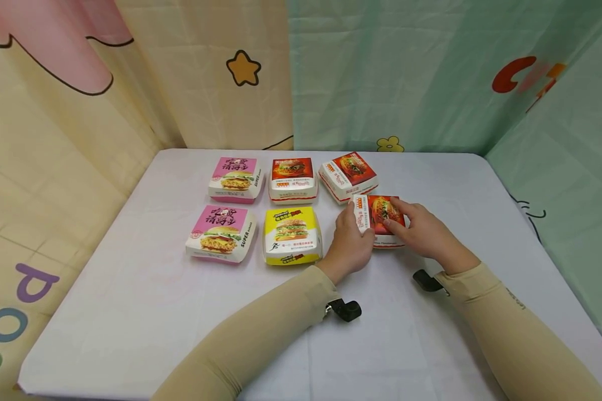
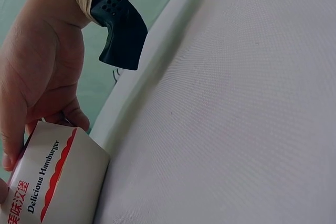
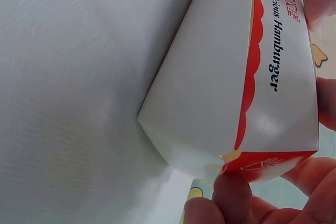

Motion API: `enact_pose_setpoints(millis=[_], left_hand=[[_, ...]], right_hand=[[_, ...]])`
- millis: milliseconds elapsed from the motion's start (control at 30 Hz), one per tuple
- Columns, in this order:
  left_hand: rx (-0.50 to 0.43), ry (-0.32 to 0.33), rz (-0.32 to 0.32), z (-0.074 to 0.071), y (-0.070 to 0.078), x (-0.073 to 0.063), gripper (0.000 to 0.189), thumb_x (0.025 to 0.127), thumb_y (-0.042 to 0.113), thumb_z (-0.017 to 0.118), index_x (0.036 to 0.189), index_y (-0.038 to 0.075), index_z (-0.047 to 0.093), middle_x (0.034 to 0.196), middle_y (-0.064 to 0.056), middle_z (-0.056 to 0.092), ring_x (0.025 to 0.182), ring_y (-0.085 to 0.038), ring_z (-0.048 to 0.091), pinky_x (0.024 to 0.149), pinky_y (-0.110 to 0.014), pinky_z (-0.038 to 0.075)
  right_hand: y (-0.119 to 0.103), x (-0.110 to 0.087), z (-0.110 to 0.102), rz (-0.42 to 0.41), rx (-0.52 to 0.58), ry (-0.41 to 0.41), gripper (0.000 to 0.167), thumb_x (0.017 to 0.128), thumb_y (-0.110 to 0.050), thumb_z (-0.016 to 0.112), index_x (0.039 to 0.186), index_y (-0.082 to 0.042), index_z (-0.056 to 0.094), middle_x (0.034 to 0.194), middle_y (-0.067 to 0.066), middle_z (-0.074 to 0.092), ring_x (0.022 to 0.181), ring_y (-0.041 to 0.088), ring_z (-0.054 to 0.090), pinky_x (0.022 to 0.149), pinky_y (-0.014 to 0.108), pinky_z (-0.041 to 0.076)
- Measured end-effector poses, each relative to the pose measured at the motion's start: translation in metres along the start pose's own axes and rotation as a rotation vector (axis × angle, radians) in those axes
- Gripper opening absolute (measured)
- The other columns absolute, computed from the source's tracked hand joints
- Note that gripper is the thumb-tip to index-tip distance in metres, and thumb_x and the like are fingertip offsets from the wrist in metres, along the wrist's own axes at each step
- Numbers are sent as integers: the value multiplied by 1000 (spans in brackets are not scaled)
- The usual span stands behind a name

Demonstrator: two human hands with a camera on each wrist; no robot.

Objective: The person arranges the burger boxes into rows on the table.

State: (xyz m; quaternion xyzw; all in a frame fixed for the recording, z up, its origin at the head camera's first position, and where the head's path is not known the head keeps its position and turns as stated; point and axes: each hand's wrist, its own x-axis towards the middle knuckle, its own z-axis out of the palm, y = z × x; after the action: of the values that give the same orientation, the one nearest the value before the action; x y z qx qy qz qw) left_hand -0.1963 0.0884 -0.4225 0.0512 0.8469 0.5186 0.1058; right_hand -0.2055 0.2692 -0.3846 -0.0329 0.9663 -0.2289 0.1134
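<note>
A red-topped white burger box [image 1: 387, 240] sits on the white table between both hands. My left hand [image 1: 348, 245] grips its left side, thumb at the near top edge. The right hand [image 1: 428, 231] holds the right side, thumb on the lid and fingers around the edge. In the left wrist view, the box's "Delicious Hamburger" side [image 2: 52, 177] faces the camera, with the right hand [image 2: 39, 66] over its far end. From the right wrist, the box [image 3: 210, 72] shows its white side, the right fingers [image 3: 233, 200] against its end and the left thumb [image 3: 321, 1] opposite.
Just behind is another red burger box [image 1: 351, 172], turned at an angle. Left of it stands a second red box [image 1: 293, 178]. A yellow box [image 1: 292, 236] lies beside the left hand. Two pink boxes [image 1: 236, 178] form the left column. Curtains [image 1: 381, 83] surround the table.
</note>
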Motion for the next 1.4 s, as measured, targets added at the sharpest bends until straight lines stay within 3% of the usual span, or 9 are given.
enact_pose_setpoints(millis=[933, 1133, 1400], left_hand=[[-35, 9, -52, -2, 1, -1, 78, 105, 28, 55, 169, 16, 12, 172, -14, 20, 154, -32, 33, 127, -52, 32], [-64, 31, -65, -3, 2, -3, 78, 104, 25, 57, 168, 16, 14, 170, -15, 22, 150, -31, 36, 126, -51, 34], [-136, 68, -75, -5, 2, -4, 80, 99, 21, 62, 165, 14, 18, 163, -14, 28, 141, -27, 41, 122, -47, 37]], right_hand=[[-3, 1, 0, -34, 17, -8, 76, 106, -43, 58, 167, -8, 28, 157, 36, 40, 143, 51, 43, 115, 71, 39], [-5, 2, 0, -26, 16, -27, 78, 105, -45, 58, 167, -10, 27, 158, 34, 39, 143, 51, 43, 113, 72, 40], [-5, 7, -1, -77, 56, -39, 71, 105, -39, 61, 164, -12, 33, 159, 29, 42, 145, 48, 42, 114, 72, 39]])
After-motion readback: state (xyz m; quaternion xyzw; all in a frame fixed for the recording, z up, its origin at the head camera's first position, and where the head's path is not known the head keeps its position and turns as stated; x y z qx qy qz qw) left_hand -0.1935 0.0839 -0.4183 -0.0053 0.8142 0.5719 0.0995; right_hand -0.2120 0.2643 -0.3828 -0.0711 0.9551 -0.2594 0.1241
